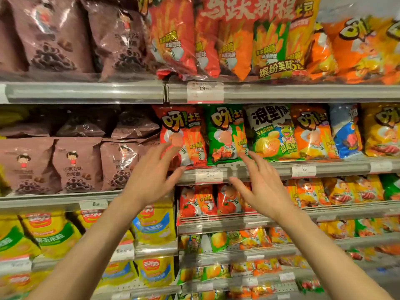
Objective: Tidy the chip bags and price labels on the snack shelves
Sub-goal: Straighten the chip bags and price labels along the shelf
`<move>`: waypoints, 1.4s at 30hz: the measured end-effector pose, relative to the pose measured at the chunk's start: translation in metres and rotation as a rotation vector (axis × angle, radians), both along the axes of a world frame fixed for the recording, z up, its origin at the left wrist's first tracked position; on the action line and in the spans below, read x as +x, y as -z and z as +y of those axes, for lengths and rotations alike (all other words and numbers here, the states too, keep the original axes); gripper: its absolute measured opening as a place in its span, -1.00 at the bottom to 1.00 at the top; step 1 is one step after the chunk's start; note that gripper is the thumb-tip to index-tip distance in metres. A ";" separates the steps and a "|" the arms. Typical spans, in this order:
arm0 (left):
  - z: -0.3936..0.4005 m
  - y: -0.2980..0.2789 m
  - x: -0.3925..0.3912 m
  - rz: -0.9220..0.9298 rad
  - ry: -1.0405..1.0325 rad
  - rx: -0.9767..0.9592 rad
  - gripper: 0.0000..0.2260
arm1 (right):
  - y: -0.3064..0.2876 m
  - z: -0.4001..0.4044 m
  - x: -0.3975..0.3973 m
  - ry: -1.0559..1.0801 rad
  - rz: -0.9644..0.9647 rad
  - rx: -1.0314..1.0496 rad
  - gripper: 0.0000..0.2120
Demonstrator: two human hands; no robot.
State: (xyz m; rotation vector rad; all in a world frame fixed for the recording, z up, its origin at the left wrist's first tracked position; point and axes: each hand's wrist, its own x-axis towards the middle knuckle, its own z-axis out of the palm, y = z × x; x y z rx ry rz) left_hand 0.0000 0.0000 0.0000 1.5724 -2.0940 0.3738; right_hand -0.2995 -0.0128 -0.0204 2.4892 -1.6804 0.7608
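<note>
Left hand point(151, 176) and right hand point(263, 187) raised, fingers spread, released, grasping nothing. Left fingertips overlap red chip bag point(180, 135) at shelf point(337, 167) front edge; green chip bag point(226, 135) beside it; price label point(208, 175) below.

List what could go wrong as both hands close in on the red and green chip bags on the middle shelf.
1. The left hand and right hand are open, with nothing gripped; a push might topple the upright red bag or green bag backward.
2. The price label sits right below, between the hands; a brushing finger may knock it askew.
</note>
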 end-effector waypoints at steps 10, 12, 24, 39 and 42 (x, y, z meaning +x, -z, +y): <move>-0.062 -0.021 -0.008 -0.323 -0.044 -0.008 -0.44 | -0.023 -0.079 0.022 -0.210 0.534 -0.298 -0.34; -0.070 -0.025 -0.008 -0.369 -0.054 -0.017 -0.42 | -0.020 -0.089 0.020 -0.273 0.595 -0.348 -0.35; -0.089 -0.017 -0.013 -0.485 -0.083 -0.061 -0.44 | 0.020 -0.115 -0.007 -0.487 0.693 -0.528 -0.39; -0.092 -0.004 -0.013 -0.459 -0.102 -0.082 -0.44 | 0.043 -0.116 -0.018 -0.529 0.615 -0.536 -0.40; -0.092 -0.003 -0.012 -0.454 -0.093 -0.085 -0.44 | 0.047 -0.118 -0.019 -0.514 0.611 -0.500 -0.39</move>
